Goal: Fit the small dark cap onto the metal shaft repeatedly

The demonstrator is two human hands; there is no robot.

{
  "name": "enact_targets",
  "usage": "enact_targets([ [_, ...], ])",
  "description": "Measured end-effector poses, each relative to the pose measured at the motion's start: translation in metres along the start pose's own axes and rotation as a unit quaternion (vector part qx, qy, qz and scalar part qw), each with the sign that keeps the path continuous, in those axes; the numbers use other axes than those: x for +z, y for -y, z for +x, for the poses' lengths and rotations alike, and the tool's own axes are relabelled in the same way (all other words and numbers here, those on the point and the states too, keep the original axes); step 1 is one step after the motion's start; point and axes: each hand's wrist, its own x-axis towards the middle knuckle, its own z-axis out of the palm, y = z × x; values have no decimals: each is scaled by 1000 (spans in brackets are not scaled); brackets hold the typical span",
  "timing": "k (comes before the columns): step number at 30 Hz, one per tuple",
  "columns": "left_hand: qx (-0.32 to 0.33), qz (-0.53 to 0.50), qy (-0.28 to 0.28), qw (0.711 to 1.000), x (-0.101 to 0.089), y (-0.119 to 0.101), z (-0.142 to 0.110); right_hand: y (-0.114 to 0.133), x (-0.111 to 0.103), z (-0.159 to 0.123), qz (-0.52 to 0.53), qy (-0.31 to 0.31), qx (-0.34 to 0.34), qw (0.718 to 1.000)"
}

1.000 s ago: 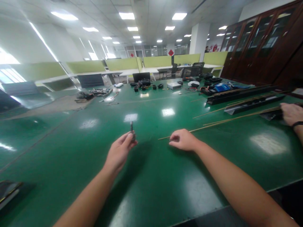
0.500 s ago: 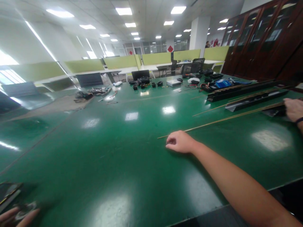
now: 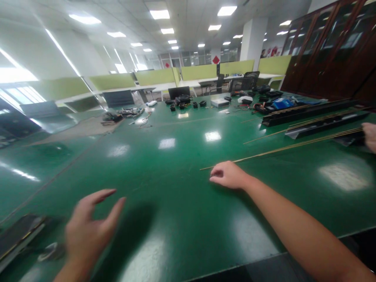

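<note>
My left hand [image 3: 88, 227] is over the table at the lower left, thumb and fingers spread apart with nothing between them, slightly blurred. Just left of it lies a small, blurred roundish object [image 3: 48, 251], pale and metallic-looking. My right hand [image 3: 227, 174] rests on the green table with its fingers curled closed; a small dark thing seems to sit in them, too hidden to name. Behind this hand run thin golden rods [image 3: 282, 149], their left tip poking out past the knuckles. Whether my fingers touch the rods I cannot tell.
Another person's hand [image 3: 370, 136] is at the right edge by the rods' far end. Black channel-shaped rails [image 3: 323, 123] lie at the right. A dark flat object [image 3: 22, 237] sits lower left. Small black parts [image 3: 184, 105] and a white box [image 3: 219, 102] stand at the back.
My left hand has let go of the small roundish object and moved up and right, opening. My right hand stays at the rods. The view has shifted slightly left.
</note>
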Motion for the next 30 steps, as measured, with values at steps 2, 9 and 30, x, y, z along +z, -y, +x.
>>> enact_targets([
  [2,138,-39,77,987,35,-22,-2,0,0,0,47,21,11,999],
  [9,354,-106,295,881,129,-118,-4,-6,-3,0,176,146,33,973],
  [30,217,-91,243,941,68,-54,15,-3,-11,3,193,188,107,957],
])
